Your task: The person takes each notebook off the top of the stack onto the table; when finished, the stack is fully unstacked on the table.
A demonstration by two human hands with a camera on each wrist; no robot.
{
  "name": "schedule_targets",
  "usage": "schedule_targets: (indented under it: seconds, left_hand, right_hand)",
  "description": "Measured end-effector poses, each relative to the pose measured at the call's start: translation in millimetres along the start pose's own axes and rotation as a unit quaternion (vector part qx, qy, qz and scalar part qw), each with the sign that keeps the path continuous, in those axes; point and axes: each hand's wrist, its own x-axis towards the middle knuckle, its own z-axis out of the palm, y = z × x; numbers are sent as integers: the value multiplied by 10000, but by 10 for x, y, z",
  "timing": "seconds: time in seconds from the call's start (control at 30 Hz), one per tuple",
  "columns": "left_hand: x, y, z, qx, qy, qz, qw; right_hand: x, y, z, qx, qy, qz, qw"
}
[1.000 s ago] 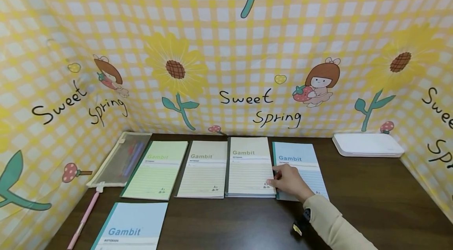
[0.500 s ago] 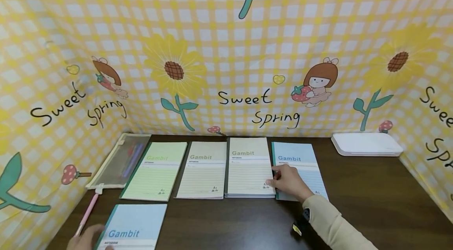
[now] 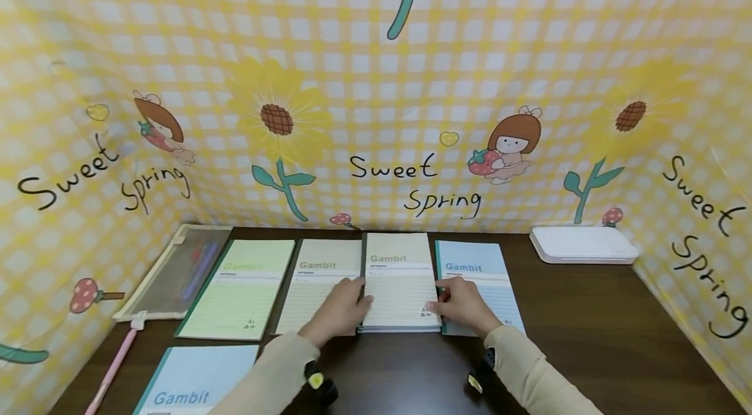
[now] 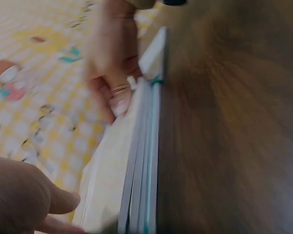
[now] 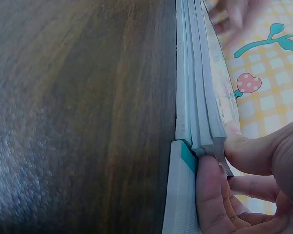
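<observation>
Pinching notebook stack (image 3: 397, 288) by right edge: right grip (image 3: 465, 305); left grip (image 3: 337, 310) opposite, hold unclear.

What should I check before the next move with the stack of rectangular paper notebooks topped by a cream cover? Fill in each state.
1. Bare right hand pinching the notebook stack's right edge: ok, thumb on the cover.
2. Bare left hand gripping its left edge: cannot tell, fingers partly hidden.
3. Stack edges flush: not ok, near edges look stepped.
4. Blue paper notebook with teal spine, at the stack's right, unobstructed: not ok, the right hand hides part of it.
5. White, rounded, plastic-looking box clear of both hands: ok, it lies apart.
</observation>
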Motion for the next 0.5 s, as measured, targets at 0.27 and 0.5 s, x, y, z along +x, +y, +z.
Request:
schedule_targets:
  seconds: [0.27,0.5]
  left_hand:
    - [292,71,159,146,477,-1034,9934]
    - [318,104,237,199,837,-903,9922]
  right_hand:
    - [26,1,38,-29,48,-53,10000]
    - [36,11,17,-193,-58,-121,9997]
